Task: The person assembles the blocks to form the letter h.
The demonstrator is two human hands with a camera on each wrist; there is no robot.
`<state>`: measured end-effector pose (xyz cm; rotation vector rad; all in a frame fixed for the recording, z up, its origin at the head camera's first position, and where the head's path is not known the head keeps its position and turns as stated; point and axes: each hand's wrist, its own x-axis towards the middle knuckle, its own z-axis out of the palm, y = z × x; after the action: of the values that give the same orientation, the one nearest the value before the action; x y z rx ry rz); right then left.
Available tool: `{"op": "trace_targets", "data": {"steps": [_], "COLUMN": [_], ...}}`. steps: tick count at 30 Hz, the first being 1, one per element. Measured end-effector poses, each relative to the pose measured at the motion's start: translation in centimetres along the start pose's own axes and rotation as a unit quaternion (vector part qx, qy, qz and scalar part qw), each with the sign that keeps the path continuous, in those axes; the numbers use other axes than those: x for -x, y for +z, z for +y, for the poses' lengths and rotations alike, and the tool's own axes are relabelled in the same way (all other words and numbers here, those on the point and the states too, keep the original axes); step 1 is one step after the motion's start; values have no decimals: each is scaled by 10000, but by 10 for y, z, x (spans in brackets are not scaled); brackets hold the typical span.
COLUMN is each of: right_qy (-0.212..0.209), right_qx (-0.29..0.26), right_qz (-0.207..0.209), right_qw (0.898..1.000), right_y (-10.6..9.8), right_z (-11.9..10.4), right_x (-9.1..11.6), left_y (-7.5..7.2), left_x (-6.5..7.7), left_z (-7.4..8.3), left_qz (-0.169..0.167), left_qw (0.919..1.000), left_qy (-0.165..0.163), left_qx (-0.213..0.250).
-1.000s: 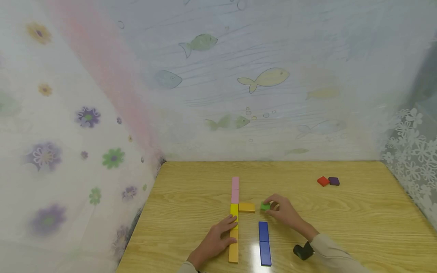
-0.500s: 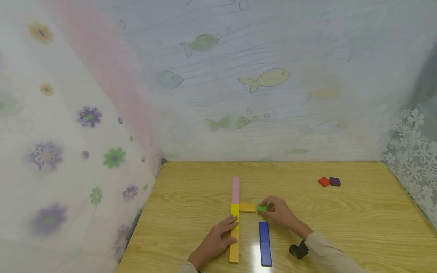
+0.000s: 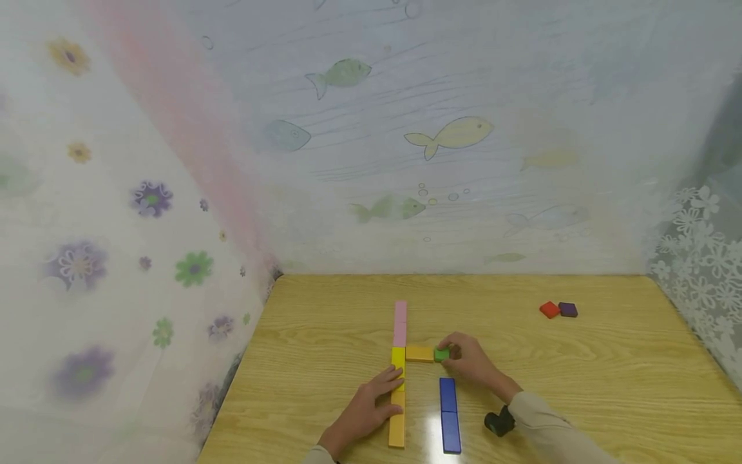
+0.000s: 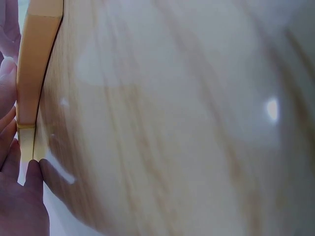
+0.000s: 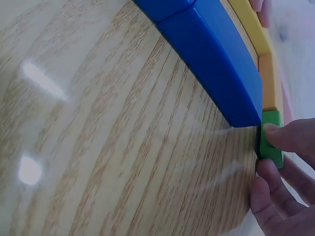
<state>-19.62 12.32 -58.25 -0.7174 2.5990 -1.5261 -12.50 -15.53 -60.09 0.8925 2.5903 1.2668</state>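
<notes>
My left hand (image 3: 366, 405) lies along a column of flat blocks, its fingertips on a yellow block (image 3: 398, 356) and its thumb at the orange block (image 3: 397, 430) below. Between thumb and fingers, my right hand (image 3: 472, 361) pinches a small green block (image 3: 440, 355). That block's left end meets an orange block (image 3: 420, 354), which sticks out sideways from the column; the right wrist view shows the two end to end. Two pink blocks (image 3: 400, 323) top the column. In the left wrist view, fingers line the edge of the orange block (image 4: 37, 64).
Two blue blocks (image 3: 449, 412) form a short line right of the column, just below the right hand. A red block (image 3: 549, 309) and a dark purple block (image 3: 568, 309) lie at the back right. A black object (image 3: 500, 421) is by the right sleeve.
My right hand has slid the green block leftward, closing the gap to the sideways orange block. My left hand has stayed in place on the column.
</notes>
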Motion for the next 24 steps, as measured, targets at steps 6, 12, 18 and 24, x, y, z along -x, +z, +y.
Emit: {"op": "trace_targets", "data": {"steps": [6,12,18,24], "right_qy": [-8,65,132,-82], "right_qx": [197,301,319,267], "right_qz": [-14,-49,-79,6], "right_qw": [9998,9995,9994,9996], "right_y": [4,5,5,0], "right_z": [0,-2,-4,-7], "right_x": [-1,-2,-3,-3], "left_y": [0,0,1,0], "left_x": [0,0,1,1], "left_z": [0,-1,-2,-1], "left_qz": [13,71,98,81], "left_qw": [9999,9999,9999,10000], "left_qy": [83,91,58,28], "left_qx": [58,40,-5,23]}}
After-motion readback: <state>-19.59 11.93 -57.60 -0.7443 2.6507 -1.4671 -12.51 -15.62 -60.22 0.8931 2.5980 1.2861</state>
